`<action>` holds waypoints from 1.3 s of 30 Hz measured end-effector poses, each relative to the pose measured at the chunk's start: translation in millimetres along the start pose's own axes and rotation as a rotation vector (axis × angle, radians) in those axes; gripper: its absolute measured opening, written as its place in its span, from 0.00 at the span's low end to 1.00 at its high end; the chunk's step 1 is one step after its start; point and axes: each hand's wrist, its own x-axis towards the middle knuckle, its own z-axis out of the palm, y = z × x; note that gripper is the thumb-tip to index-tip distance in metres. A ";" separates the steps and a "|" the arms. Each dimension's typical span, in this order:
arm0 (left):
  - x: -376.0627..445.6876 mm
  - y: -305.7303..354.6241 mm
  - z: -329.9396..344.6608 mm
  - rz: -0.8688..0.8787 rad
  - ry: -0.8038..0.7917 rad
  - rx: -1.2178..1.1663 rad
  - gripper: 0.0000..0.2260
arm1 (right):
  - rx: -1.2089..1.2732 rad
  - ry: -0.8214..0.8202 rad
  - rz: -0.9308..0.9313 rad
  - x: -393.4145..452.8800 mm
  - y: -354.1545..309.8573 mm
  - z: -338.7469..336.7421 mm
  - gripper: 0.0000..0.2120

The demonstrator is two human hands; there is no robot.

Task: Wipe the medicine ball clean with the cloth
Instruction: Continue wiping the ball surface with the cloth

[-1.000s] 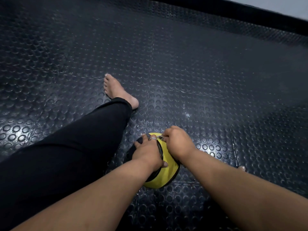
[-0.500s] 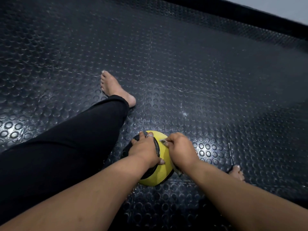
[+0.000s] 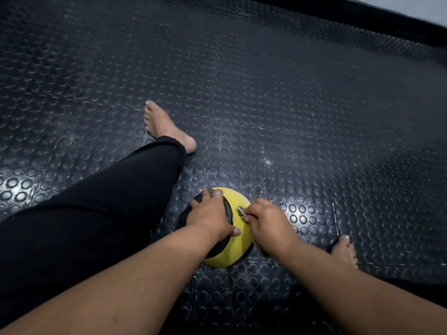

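Note:
A yellow and black medicine ball (image 3: 238,247) sits on the studded floor between my legs. My left hand (image 3: 209,213) lies over its top left, fingers spread across the black band and thumb on the yellow part; there is a ring on one finger. My right hand (image 3: 268,221) presses against the ball's right side with its fingers curled. A small pale scrap of cloth (image 3: 240,211) peeks out at those fingertips; the rest of the cloth is hidden inside the hand.
Dark rubber flooring (image 3: 290,105) with round studs stretches all around. My left leg in black trousers (image 3: 108,213) runs past the ball's left, bare foot (image 3: 164,126) ahead. My right foot (image 3: 343,250) lies right of the ball. A dark raised border (image 3: 362,18) runs along the far edge.
My right hand has slid a little down the ball's right side toward me. My left hand has stayed on top of the ball. The ball itself has hardly moved.

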 end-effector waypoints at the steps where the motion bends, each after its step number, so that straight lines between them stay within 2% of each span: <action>1: -0.1 0.2 -0.6 -0.001 -0.001 0.002 0.49 | -0.012 -0.010 0.007 4.6 1.8 -1.3 0.08; 5: -1.2 0.0 -4.0 -0.006 -0.012 0.012 0.50 | -0.007 0.085 0.144 42.3 1.1 -9.9 0.09; 9: -1.1 1.9 -3.0 -0.010 -0.018 0.011 0.50 | -0.054 -0.038 0.108 48.0 -0.4 3.2 0.13; 13: -0.5 4.0 -0.6 -0.004 -0.021 0.022 0.49 | 0.014 0.008 0.116 15.9 8.3 4.9 0.14; 19: -2.0 4.6 -1.1 0.009 -0.011 0.031 0.50 | -0.005 -0.078 0.135 -9.9 25.4 -3.8 0.11; 22: -1.1 2.9 -1.4 0.004 -0.012 0.035 0.51 | 0.011 0.044 0.160 19.3 15.6 -10.9 0.11; 25: -0.3 2.9 -1.3 0.001 -0.004 0.029 0.50 | 0.007 0.042 0.067 35.3 -1.1 1.2 0.13; 30: -1.0 0.5 0.3 0.012 -0.004 0.026 0.49 | 0.007 0.002 -0.081 10.5 1.4 4.8 0.13; 33: -1.3 2.9 0.1 0.013 -0.006 0.031 0.50 | 0.006 -0.147 -0.162 -3.1 15.3 -10.7 0.12; 35: -0.9 4.0 -0.8 0.010 -0.011 0.042 0.50 | -0.048 -0.225 -0.153 5.9 17.7 -21.2 0.12; 39: -0.9 4.0 -2.5 0.003 -0.014 0.051 0.51 | -0.062 -0.048 -0.069 45.5 -2.7 -22.3 0.14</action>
